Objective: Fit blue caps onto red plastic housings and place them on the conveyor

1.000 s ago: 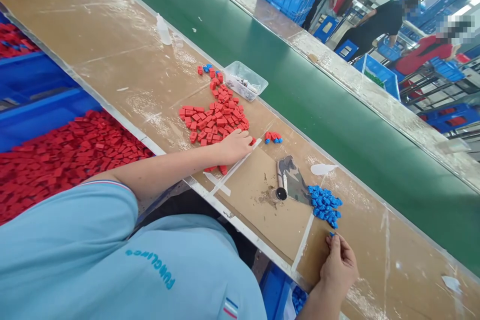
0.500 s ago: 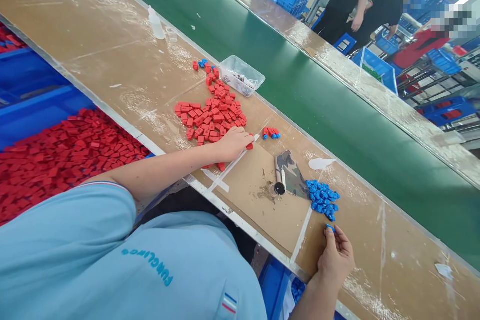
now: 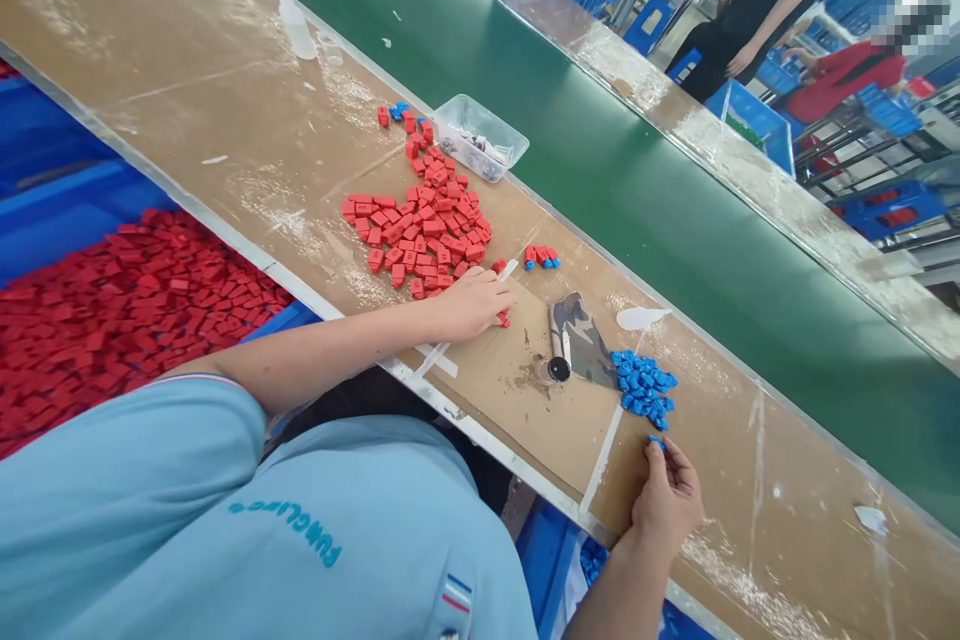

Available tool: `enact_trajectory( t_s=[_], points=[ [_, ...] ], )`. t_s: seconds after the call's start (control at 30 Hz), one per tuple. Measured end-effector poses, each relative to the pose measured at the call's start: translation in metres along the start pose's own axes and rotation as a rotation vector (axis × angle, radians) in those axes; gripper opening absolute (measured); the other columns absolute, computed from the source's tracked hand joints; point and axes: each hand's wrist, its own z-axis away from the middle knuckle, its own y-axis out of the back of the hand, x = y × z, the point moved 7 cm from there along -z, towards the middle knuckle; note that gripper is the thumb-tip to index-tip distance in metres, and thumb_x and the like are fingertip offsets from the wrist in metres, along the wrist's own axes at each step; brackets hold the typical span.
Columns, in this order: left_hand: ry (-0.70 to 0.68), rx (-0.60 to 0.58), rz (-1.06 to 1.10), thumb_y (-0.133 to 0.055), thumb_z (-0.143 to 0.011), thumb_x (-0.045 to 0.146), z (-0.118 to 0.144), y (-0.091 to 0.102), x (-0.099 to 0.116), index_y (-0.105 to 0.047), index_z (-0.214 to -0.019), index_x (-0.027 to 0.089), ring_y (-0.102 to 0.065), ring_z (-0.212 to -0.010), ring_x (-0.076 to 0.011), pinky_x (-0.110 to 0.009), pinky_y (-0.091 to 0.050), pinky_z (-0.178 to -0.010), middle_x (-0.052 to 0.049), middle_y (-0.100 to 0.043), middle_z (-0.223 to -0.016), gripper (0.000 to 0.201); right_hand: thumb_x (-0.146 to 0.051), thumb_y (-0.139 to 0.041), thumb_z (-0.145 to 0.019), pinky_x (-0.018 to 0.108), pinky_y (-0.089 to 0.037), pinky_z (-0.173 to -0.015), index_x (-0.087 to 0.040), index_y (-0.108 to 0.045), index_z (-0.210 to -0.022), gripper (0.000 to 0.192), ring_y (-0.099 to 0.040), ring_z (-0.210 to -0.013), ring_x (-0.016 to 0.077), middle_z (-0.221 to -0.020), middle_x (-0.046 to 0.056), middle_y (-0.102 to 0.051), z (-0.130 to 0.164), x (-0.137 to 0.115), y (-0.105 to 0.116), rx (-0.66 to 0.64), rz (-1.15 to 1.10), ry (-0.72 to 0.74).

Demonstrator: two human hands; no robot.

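My left hand (image 3: 471,304) rests on the brown worktop at the near edge of a pile of small red plastic pieces (image 3: 420,225), its fingers closed on one red piece (image 3: 504,320). My right hand (image 3: 667,498) lies lower right and pinches a small blue piece (image 3: 658,441) at its fingertips, just below a heap of blue pieces (image 3: 643,390). Between my hands lies a camouflage-patterned cloth (image 3: 583,340) beside a small dark cylinder (image 3: 556,369). A few joined red-and-blue pieces (image 3: 541,258) sit right of the red pile.
A clear plastic tray (image 3: 480,136) holds small parts behind the red pile. A green conveyor belt (image 3: 675,180) runs along the far side. A blue bin full of red pieces (image 3: 112,305) stands at my left. A small squeeze bottle (image 3: 295,23) stands far left. People work beyond the belt.
My left hand has drawn back from the red pile toward me with a red piece. My right hand has stayed under the blue heap, holding a blue piece. The view shifted slightly.
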Motion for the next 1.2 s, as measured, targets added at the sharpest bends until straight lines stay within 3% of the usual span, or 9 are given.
enact_trajectory(
  t_s=[0.23,0.37,0.47,0.63,0.73,0.9,1.03,1.2],
  points=[
    [0.105,-0.172,0.047,-0.063,-0.084,0.021,0.0,-0.006,-0.004,-0.06,-0.092,0.012,-0.055,-0.09,-0.024,-0.031,-0.04,-0.074,-0.013,-0.061,-0.101,0.013,-0.045,-0.078,-0.058,0.03,-0.058,-0.068,-0.019,-0.067,-0.085,0.039,-0.067,-0.076,0.0204,-0.081,0.007,-0.068,-0.003,0.003,0.001,-0.004,0.009,-0.012],
    [0.144,-0.218,0.138,-0.063,-0.081,0.018,0.002,-0.006,-0.008,-0.057,-0.093,0.014,-0.056,-0.081,-0.021,-0.028,-0.04,-0.069,-0.007,-0.06,-0.091,0.014,-0.043,-0.078,-0.06,0.029,-0.057,-0.071,-0.019,-0.067,-0.086,0.037,-0.067,-0.079,0.02,-0.082,0.007,-0.068,-0.002,0.004,0.0,-0.01,0.006,-0.017],
    [0.174,-0.196,0.243,-0.066,-0.076,0.014,0.003,-0.006,-0.013,-0.057,-0.099,0.016,-0.058,-0.081,-0.0193,-0.026,-0.042,-0.068,-0.005,-0.059,-0.092,0.025,-0.042,-0.077,-0.061,0.028,-0.057,-0.073,-0.018,-0.067,-0.088,0.037,-0.067,-0.079,0.0191,-0.082,0.006,-0.068,-0.002,0.004,0.0,-0.012,0.008,-0.019],
    [0.198,-0.057,0.421,-0.063,-0.076,0.01,0.01,0.003,-0.018,-0.062,-0.086,0.015,-0.059,-0.087,-0.018,-0.026,-0.045,-0.076,-0.005,-0.059,-0.093,0.011,-0.043,-0.076,-0.061,0.028,-0.057,-0.073,-0.018,-0.067,-0.09,0.04,-0.066,-0.079,0.0182,-0.083,0.004,-0.068,0.001,0.002,0.0,-0.005,0.009,-0.019],
    [0.146,0.032,0.51,-0.06,-0.079,0.007,0.016,0.011,-0.01,-0.064,-0.09,0.015,-0.06,-0.087,-0.0163,-0.025,-0.045,-0.079,-0.005,-0.062,-0.092,0.014,-0.044,-0.076,-0.061,0.028,-0.057,-0.075,-0.017,-0.067,-0.09,0.041,-0.066,-0.079,0.0172,-0.083,0.003,-0.068,0.003,0.0,0.0,0.001,-0.003,-0.019],
    [0.049,-0.002,0.569,-0.064,-0.077,0.008,0.02,0.0,0.009,-0.065,-0.091,0.015,-0.06,-0.079,-0.0145,-0.022,-0.045,-0.075,-0.003,-0.064,-0.085,0.016,-0.044,-0.075,-0.06,0.029,-0.057,-0.079,-0.015,-0.067,-0.092,0.043,-0.066,-0.08,0.017,-0.083,0.002,-0.067,0.005,-0.001,-0.002,0.008,-0.005,-0.015],
    [0.109,-0.024,0.501,-0.063,-0.077,0.008,0.018,-0.015,0.003,-0.064,-0.085,0.015,-0.06,-0.08,-0.0155,-0.024,-0.046,-0.075,-0.004,-0.065,-0.086,0.01,-0.043,-0.075,-0.061,0.029,-0.057,-0.079,-0.016,-0.067,-0.092,0.043,-0.066,-0.08,0.017,-0.083,0.002,-0.067,0.005,-0.001,-0.001,0.015,-0.012,-0.015],
    [0.155,0.035,0.507,-0.056,-0.083,0.008,0.017,-0.009,0.002,-0.064,-0.092,0.015,-0.06,-0.089,-0.018,-0.029,-0.047,-0.084,-0.006,-0.066,-0.091,0.014,-0.041,-0.079,-0.061,0.031,-0.057,-0.077,-0.019,-0.068,-0.086,0.035,-0.067,-0.08,0.0199,-0.083,0.005,-0.068,0.005,-0.005,0.0,-0.007,-0.019,-0.035]
  ],
)
